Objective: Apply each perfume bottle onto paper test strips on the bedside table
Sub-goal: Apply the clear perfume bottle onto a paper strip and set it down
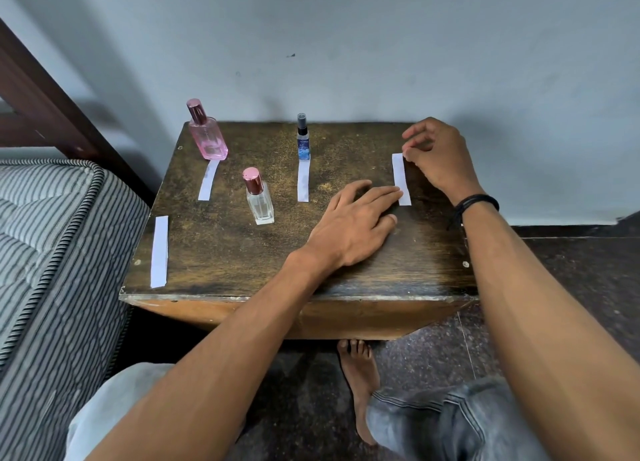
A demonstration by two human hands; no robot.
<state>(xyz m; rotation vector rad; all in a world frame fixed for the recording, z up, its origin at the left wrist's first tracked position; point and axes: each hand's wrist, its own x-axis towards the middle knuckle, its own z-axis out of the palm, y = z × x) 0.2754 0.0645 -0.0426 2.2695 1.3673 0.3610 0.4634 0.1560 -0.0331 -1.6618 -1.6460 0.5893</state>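
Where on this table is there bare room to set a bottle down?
Front, between the left strip and left hand; also the back, between blue bottle and right hand. Crowded around the pink bottle and clear bottle.

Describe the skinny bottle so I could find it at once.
Start at the dark wooden bedside table beside the striped mattress. At the middle of its back edge, by the wall, the slim bottle stands just behind a paper strip. Its black cap and blue label set it apart: the pink bottle and the clear bottle are wider, with rosy caps.
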